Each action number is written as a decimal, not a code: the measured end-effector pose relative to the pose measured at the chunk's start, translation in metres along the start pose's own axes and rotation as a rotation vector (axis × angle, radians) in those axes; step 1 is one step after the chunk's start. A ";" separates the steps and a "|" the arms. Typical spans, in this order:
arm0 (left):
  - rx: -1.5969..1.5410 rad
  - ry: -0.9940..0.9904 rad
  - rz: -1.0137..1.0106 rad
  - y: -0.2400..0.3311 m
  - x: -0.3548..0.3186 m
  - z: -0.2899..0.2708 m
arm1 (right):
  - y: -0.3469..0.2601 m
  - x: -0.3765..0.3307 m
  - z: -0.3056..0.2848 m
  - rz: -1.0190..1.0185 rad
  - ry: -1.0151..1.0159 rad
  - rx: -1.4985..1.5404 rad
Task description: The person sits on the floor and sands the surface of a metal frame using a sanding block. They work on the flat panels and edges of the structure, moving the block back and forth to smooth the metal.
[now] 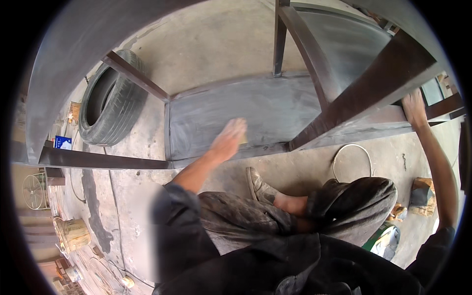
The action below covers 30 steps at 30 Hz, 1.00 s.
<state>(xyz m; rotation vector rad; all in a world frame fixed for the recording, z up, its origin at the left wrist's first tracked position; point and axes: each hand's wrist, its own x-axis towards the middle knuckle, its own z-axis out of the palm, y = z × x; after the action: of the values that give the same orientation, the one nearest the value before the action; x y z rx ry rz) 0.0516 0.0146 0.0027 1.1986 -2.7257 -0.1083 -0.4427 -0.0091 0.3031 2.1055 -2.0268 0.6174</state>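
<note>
Concrete floor (216,44): grey and stained, filling the background.

Metal frame (354,93): a welded structure of dark, rust-brown bars, its beams crossing the view from upper left to right.

Grey sheet-metal panel (246,115): set upright inside the frame, dull and streaked, bounded by the bars on all sides.

Tyre (110,103): a black car tyre leaning beside the frame at the left, well apart from both hands.

Person's legs: one knee bent across the lower centre in dusty dark trousers, a worn shoe (258,186) resting on the floor just below the panel.

Wire loop (351,160): a pale ring lying on the floor at the right, below the frame's lower bar.

Left hand (228,140): blurred, laid against the lower part of the panel with the fingers together. A small yellowish pad (243,139), probably sandpaper or a sponge, shows at the fingertips; it sits between the hand and the panel surface, just above the lower bar. The grip presses flat on the pad rather than curling round it.

Right hand (414,109): raised at the far right, its grip closed over the frame's slanting bar, well apart from the pad.
</note>
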 end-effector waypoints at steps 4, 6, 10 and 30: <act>0.093 0.030 0.170 0.001 0.008 0.014 | -0.001 0.003 0.023 -0.064 -0.009 0.110; -0.020 -0.102 0.080 -0.024 -0.025 -0.009 | 0.010 0.001 0.015 -0.058 0.010 0.067; 0.149 -0.187 -0.053 -0.056 -0.088 -0.025 | 0.013 -0.004 0.011 -0.054 0.020 0.038; -0.013 -0.061 0.312 0.021 0.012 -0.005 | 0.022 0.007 0.026 -0.073 0.044 0.029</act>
<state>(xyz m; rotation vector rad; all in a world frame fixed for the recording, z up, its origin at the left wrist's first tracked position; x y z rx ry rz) 0.0293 0.0196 0.0117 0.7652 -2.9196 -0.1244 -0.4590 -0.0269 0.2781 2.1520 -1.9196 0.6797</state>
